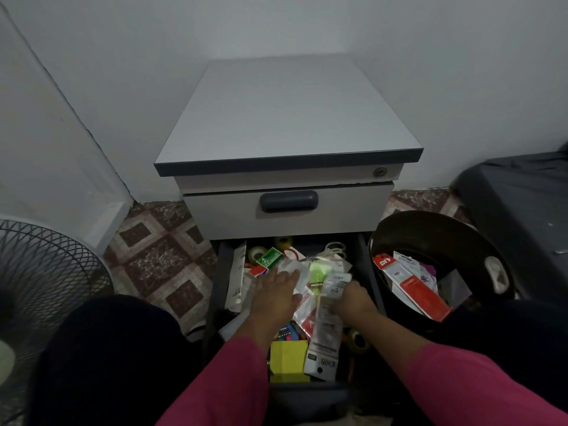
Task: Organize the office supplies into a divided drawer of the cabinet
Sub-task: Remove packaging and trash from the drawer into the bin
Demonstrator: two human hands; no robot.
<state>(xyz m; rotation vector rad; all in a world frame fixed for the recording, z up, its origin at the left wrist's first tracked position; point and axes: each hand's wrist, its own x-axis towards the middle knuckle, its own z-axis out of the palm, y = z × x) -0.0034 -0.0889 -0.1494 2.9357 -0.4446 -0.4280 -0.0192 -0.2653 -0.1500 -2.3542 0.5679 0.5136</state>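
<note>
At the bottom of the frame two pink sleeves (233, 382) reach forward from a person seated with dark-clad knees on either side of the pulled-out lower drawer (215, 290) of a grey cabinet (285, 118). Nearest the camera, at lower centre, a bright yellow block of sticky notes (289, 352) lies in the drawer, with a long white-and-clear blister packet (325, 333) beside it to the right and a roll of tape (356, 339) further right in shadow.

Just above, the left hand (276, 290) lies flat with its fingers spread and straight, pressing on a heap of clear plastic packets (295, 269) at mid-drawer. The right hand (353, 299) has its fingers curled over the upper end of the long blister packet, seemingly gripping it, though the fingertips are hidden. Between the hands sits a lime-green packaged item (318, 272).

Toward the back of the drawer are a small green box (270, 258), rolls of tape (284, 241) and white-handled scissors (335, 250). No dividers can be made out under the jumble. To the right of the drawer a round black bin (430, 222) holds a red-and-white packet (412, 281).

The step in hand looks like sorting: supplies are in the drawer but mixed together. The next move probably calls for lifting the long packet free while the left hand holds the loose packets down, then laying it in its own section.
</note>
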